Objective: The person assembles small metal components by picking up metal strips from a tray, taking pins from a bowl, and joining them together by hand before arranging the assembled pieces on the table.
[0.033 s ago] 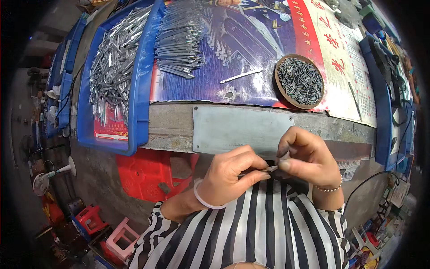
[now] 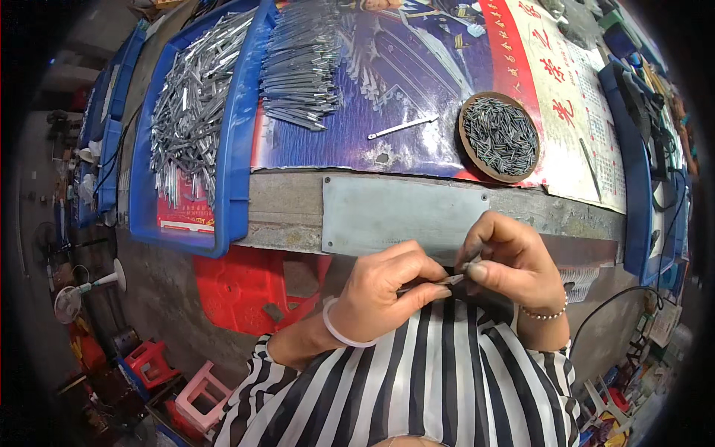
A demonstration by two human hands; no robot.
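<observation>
My left hand (image 2: 391,283) is closed in a pinch on a thin metal strip (image 2: 451,280), its end poking out past the thumb, just beyond the bench's front edge. Close against that end, my right hand (image 2: 515,264) pinches with thumb and forefinger; whatever sits in that pinch is too small to make out. On the bench, a round brown bowl (image 2: 464,143) holds many small dark metal pins (image 2: 500,134). A single flat metal strip (image 2: 403,127) with a hole at one end lies left of the bowl. Further left, similar strips (image 2: 302,74) are laid in a dense row.
A blue tray (image 2: 237,149) heaped with metal strips overhangs the bench edge at left. A pale metal plate (image 2: 402,214) is screwed to the front edge. Beneath stands a red plastic stool (image 2: 238,290). Another blue bin (image 2: 637,171) sits at right, above a black cable (image 2: 596,328).
</observation>
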